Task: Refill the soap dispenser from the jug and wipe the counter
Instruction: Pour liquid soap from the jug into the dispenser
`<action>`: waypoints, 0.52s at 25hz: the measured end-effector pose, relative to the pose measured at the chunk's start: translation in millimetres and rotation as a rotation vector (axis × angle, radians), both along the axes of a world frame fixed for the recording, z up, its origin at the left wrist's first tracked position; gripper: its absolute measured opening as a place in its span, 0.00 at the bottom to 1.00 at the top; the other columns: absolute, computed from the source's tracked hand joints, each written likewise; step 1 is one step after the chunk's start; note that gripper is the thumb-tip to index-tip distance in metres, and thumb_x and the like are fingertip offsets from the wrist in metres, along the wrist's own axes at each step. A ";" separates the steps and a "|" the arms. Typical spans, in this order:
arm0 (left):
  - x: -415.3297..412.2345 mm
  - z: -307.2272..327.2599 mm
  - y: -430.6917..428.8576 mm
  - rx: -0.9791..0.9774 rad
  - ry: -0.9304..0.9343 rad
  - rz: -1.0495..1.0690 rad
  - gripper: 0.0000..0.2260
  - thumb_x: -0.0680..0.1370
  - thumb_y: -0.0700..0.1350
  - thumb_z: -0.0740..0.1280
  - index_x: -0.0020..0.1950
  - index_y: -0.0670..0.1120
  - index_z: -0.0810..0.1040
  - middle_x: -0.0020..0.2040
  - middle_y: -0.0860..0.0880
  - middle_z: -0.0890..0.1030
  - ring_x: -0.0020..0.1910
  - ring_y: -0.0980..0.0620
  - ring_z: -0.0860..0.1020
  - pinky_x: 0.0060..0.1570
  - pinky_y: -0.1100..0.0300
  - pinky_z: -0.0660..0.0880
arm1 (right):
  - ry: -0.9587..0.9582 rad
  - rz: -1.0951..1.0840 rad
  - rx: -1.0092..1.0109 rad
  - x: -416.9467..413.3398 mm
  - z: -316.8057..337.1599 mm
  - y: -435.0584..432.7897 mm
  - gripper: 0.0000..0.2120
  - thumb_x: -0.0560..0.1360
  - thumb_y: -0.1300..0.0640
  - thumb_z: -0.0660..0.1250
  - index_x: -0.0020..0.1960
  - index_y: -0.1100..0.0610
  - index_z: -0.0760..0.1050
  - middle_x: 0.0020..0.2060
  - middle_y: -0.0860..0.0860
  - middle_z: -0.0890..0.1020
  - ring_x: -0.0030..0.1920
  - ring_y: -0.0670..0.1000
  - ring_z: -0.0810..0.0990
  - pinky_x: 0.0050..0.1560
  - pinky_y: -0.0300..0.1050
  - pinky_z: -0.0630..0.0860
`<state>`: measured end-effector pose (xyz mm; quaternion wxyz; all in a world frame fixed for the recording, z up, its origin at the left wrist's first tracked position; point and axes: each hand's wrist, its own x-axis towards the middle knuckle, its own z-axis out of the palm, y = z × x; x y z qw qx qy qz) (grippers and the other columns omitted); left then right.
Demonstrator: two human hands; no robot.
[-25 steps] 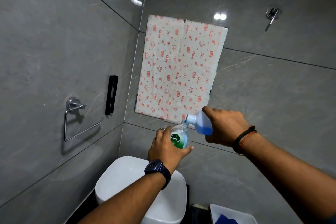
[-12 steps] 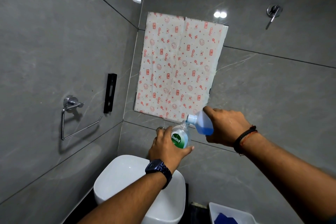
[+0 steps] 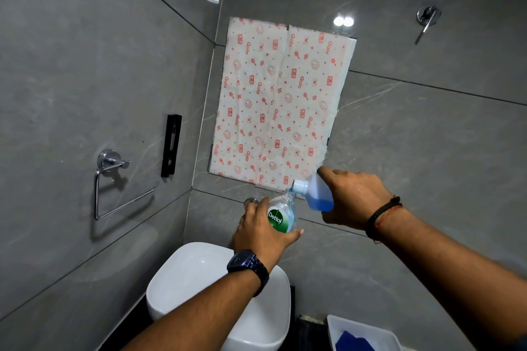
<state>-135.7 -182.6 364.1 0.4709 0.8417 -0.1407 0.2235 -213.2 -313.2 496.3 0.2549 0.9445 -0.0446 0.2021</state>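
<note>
My left hand (image 3: 263, 232) grips a clear soap dispenser bottle (image 3: 281, 215) with a green Dettol label, held up above the white basin (image 3: 188, 279) with its pump off. My right hand (image 3: 353, 198) holds a translucent jug (image 3: 316, 194) with blue liquid, tilted left so its white spout meets the dispenser's open neck. Blue liquid sits low in the jug's body and along the dispenser's right side. The jug's rear is hidden in my palm.
A white tray (image 3: 336, 325) with a blue cloth (image 3: 353, 342) lies at the lower right. The dark counter (image 3: 302, 328) shows between basin and tray. A patterned paper sheet (image 3: 281, 100) covers the wall ahead; a chrome towel ring (image 3: 114, 188) and black bracket (image 3: 171, 145) are on the left wall.
Both hands and the two bottles hold nearly the same pose; the view has drifted only slightly.
</note>
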 end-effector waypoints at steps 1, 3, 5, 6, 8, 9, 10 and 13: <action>-0.1 -0.2 0.0 0.002 0.000 0.000 0.40 0.56 0.70 0.72 0.64 0.57 0.66 0.59 0.53 0.72 0.52 0.51 0.75 0.42 0.54 0.79 | 0.000 0.001 0.001 -0.1 -0.3 0.0 0.33 0.68 0.47 0.72 0.66 0.49 0.58 0.59 0.52 0.78 0.45 0.54 0.79 0.40 0.48 0.80; -0.3 -0.5 0.3 0.005 0.001 0.002 0.41 0.56 0.70 0.72 0.64 0.57 0.66 0.59 0.53 0.72 0.53 0.51 0.75 0.42 0.54 0.79 | -0.002 0.002 0.001 -0.6 -1.2 -0.5 0.34 0.68 0.47 0.72 0.66 0.49 0.58 0.59 0.52 0.78 0.46 0.54 0.79 0.40 0.48 0.80; -0.2 -0.8 0.9 0.009 0.000 0.004 0.40 0.56 0.71 0.72 0.63 0.57 0.66 0.59 0.53 0.72 0.53 0.51 0.75 0.42 0.54 0.79 | -0.005 0.002 0.000 -0.5 -2.0 -1.1 0.34 0.68 0.46 0.72 0.66 0.49 0.57 0.59 0.52 0.78 0.46 0.54 0.80 0.40 0.48 0.80; -0.2 -1.2 1.0 0.010 0.001 0.003 0.40 0.56 0.70 0.72 0.63 0.57 0.66 0.60 0.53 0.72 0.53 0.51 0.75 0.42 0.54 0.79 | -0.007 0.003 -0.002 -0.3 -2.3 -1.5 0.34 0.67 0.46 0.72 0.66 0.49 0.57 0.59 0.52 0.78 0.46 0.54 0.80 0.40 0.48 0.80; 0.1 -1.7 1.3 0.007 0.002 -0.001 0.40 0.56 0.70 0.72 0.64 0.57 0.66 0.60 0.53 0.72 0.53 0.51 0.75 0.42 0.54 0.79 | -0.010 0.003 -0.005 0.9 -2.6 -1.6 0.34 0.67 0.46 0.72 0.65 0.49 0.57 0.58 0.52 0.78 0.45 0.54 0.79 0.39 0.48 0.80; 0.2 -1.5 1.3 0.006 0.003 -0.001 0.40 0.56 0.70 0.72 0.64 0.57 0.66 0.60 0.53 0.72 0.53 0.51 0.75 0.42 0.54 0.79 | -0.011 0.006 -0.005 1.6 -2.5 -1.7 0.34 0.67 0.46 0.72 0.65 0.49 0.58 0.58 0.52 0.78 0.45 0.54 0.79 0.39 0.47 0.80; 0.3 -1.4 1.4 0.007 0.002 -0.001 0.40 0.56 0.70 0.72 0.64 0.57 0.66 0.60 0.53 0.72 0.53 0.51 0.75 0.42 0.54 0.79 | -0.014 0.010 -0.004 2.2 -2.5 -2.1 0.33 0.67 0.46 0.72 0.65 0.49 0.58 0.58 0.52 0.78 0.45 0.54 0.79 0.38 0.47 0.79; 0.7 -0.9 1.4 0.007 -0.002 0.001 0.40 0.56 0.71 0.72 0.63 0.57 0.66 0.59 0.53 0.73 0.52 0.51 0.75 0.41 0.55 0.79 | -0.024 0.018 -0.011 3.1 -2.7 -3.5 0.33 0.66 0.46 0.73 0.64 0.49 0.58 0.58 0.52 0.78 0.45 0.54 0.80 0.38 0.48 0.79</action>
